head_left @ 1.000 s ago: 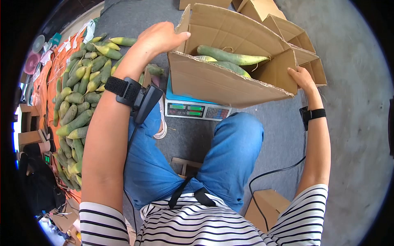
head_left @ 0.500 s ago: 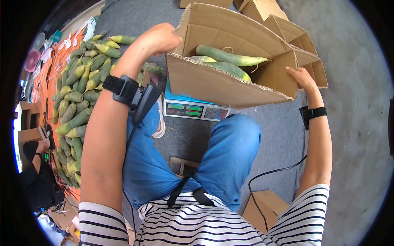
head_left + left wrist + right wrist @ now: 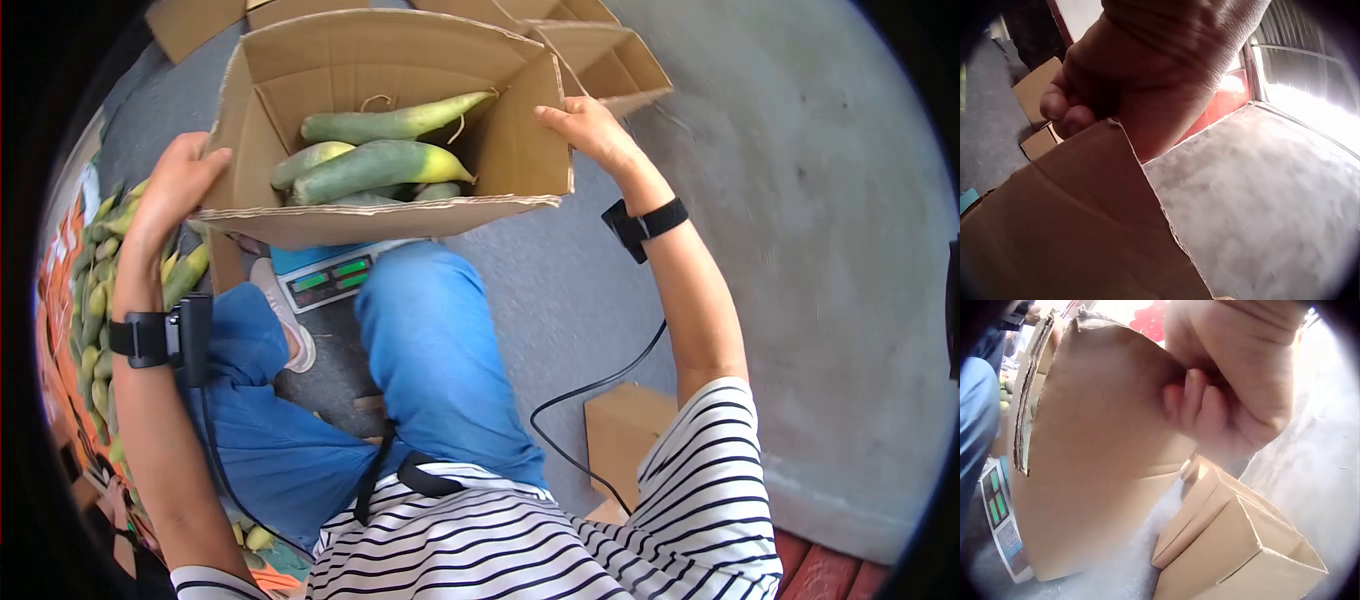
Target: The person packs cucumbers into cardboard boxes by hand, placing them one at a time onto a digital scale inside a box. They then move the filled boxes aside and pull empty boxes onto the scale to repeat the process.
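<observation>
Both hands hold an open cardboard box [image 3: 400, 224] by its opposite end walls, in front of the person's knees. The left hand [image 3: 180, 185] grips the left wall at the rim, thumb inside. On the right wall, the right hand [image 3: 597, 132] has its thumb inside, and its curled fingers [image 3: 1194, 403] show against the outside in the right wrist view. Several long green radishes [image 3: 385, 170] with yellowish tips lie in the box. Under the box, partly hidden by it and a knee, is a digital scale [image 3: 330, 283] with lit green displays and a blue top.
More open cardboard boxes [image 3: 600, 60] stand on the floor beyond. A heap of green radishes [image 3: 105, 290] lies on an orange sheet at the left. A cardboard piece [image 3: 625, 430] is by the right knee, near a black cable [image 3: 585, 392].
The box now looks larger and nearer, raised in both hands and covering part of the scale. The whole head view has swung right, so the radish heap slid left.
</observation>
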`<state>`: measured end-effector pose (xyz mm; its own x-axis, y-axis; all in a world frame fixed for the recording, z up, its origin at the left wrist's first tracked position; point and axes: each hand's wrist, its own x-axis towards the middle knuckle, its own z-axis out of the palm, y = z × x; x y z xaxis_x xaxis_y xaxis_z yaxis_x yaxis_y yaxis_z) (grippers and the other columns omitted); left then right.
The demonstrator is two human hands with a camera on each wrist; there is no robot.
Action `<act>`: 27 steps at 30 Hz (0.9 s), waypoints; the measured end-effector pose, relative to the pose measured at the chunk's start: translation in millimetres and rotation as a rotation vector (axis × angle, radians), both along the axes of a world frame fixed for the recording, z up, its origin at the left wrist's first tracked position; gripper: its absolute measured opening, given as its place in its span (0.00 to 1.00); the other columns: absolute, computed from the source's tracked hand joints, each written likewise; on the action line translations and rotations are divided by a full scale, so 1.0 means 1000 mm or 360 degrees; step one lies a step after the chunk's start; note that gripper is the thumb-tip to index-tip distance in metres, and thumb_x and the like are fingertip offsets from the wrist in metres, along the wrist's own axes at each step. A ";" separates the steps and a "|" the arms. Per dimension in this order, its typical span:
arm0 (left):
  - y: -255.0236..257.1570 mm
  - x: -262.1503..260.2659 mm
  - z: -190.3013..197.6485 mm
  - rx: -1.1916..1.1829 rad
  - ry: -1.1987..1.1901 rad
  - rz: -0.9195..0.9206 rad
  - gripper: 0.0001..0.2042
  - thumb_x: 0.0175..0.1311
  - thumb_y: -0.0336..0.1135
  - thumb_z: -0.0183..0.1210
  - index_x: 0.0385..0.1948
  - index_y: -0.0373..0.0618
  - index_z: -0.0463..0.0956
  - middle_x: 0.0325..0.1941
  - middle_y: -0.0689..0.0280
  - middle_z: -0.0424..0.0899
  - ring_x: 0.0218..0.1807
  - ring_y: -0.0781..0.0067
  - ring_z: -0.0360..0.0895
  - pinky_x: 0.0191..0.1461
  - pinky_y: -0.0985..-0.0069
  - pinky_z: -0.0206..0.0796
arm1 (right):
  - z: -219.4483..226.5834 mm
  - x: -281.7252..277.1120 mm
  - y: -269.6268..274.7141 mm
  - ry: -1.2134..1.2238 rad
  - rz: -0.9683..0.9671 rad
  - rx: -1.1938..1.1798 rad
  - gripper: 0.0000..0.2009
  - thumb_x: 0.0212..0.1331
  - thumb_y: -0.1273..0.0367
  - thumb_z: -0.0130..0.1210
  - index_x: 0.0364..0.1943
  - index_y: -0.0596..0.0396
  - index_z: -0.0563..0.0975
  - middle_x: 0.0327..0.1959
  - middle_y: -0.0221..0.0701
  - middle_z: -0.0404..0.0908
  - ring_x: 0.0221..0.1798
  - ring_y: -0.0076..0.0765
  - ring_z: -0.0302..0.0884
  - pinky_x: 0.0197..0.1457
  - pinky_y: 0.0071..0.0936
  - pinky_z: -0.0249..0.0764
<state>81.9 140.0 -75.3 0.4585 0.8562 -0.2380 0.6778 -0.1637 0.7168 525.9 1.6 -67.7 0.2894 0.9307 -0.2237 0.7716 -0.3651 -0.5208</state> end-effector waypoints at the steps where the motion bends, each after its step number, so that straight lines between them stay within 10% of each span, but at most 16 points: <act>1: 0.007 0.006 -0.001 0.0087 -0.0041 -0.0086 0.13 0.64 0.36 0.52 0.33 0.33 0.77 0.21 0.69 0.78 0.20 0.80 0.71 0.23 0.75 0.63 | -0.003 0.003 -0.013 0.0072 -0.0031 0.0008 0.22 0.59 0.54 0.54 0.42 0.63 0.81 0.37 0.45 0.84 0.42 0.41 0.83 0.50 0.35 0.74; 6: -0.012 0.110 0.026 0.0185 -0.0210 -0.0528 0.14 0.62 0.37 0.53 0.31 0.31 0.77 0.21 0.68 0.78 0.22 0.78 0.73 0.26 0.74 0.64 | 0.004 0.046 -0.141 0.0373 -0.0463 0.0048 0.19 0.63 0.58 0.54 0.43 0.64 0.80 0.37 0.36 0.85 0.41 0.28 0.81 0.48 0.27 0.74; 7: -0.008 0.055 0.032 0.0279 -0.0310 -0.0395 0.14 0.62 0.37 0.53 0.31 0.31 0.77 0.21 0.68 0.78 0.22 0.78 0.73 0.26 0.74 0.64 | 0.027 0.008 -0.109 0.0292 -0.0400 0.0077 0.18 0.65 0.60 0.53 0.44 0.66 0.79 0.38 0.32 0.84 0.41 0.23 0.79 0.46 0.24 0.74; 13: -0.099 0.189 -0.012 -0.0236 -0.0397 -0.0884 0.14 0.61 0.37 0.52 0.25 0.33 0.74 0.19 0.55 0.77 0.23 0.65 0.77 0.28 0.64 0.69 | -0.018 0.119 -0.275 -0.0150 -0.0877 0.0016 0.19 0.61 0.56 0.55 0.35 0.63 0.81 0.28 0.39 0.84 0.32 0.31 0.81 0.38 0.31 0.74; 16: -0.140 0.225 -0.008 -0.0235 -0.0501 -0.1251 0.15 0.69 0.40 0.50 0.27 0.37 0.72 0.19 0.66 0.74 0.21 0.77 0.73 0.25 0.75 0.68 | -0.008 0.141 -0.363 -0.0552 -0.1085 -0.0298 0.22 0.59 0.53 0.55 0.31 0.63 0.80 0.26 0.46 0.82 0.31 0.45 0.82 0.36 0.36 0.75; 19: -0.107 0.165 0.075 0.0007 -0.0787 -0.1391 0.17 0.73 0.39 0.46 0.24 0.39 0.66 0.19 0.66 0.71 0.24 0.76 0.73 0.30 0.74 0.68 | -0.008 0.084 -0.374 -0.1379 -0.1021 -0.0759 0.21 0.60 0.51 0.53 0.35 0.55 0.82 0.31 0.44 0.83 0.37 0.51 0.82 0.42 0.42 0.76; 22: -0.182 0.213 0.042 -0.0180 -0.0760 -0.1114 0.16 0.73 0.39 0.47 0.23 0.40 0.65 0.21 0.67 0.71 0.25 0.78 0.72 0.31 0.76 0.66 | -0.077 0.169 -0.525 -0.1014 -0.1868 -0.0777 0.16 0.63 0.55 0.49 0.43 0.49 0.81 0.45 0.42 0.82 0.51 0.50 0.78 0.54 0.43 0.73; 27: -0.127 0.180 0.024 -0.0181 -0.0464 -0.0818 0.13 0.70 0.39 0.51 0.26 0.40 0.68 0.23 0.67 0.74 0.28 0.80 0.73 0.33 0.79 0.67 | -0.035 0.098 -0.427 -0.1540 -0.1031 0.0568 0.12 0.61 0.74 0.48 0.47 0.51 0.77 0.51 0.35 0.78 0.57 0.45 0.72 0.59 0.39 0.71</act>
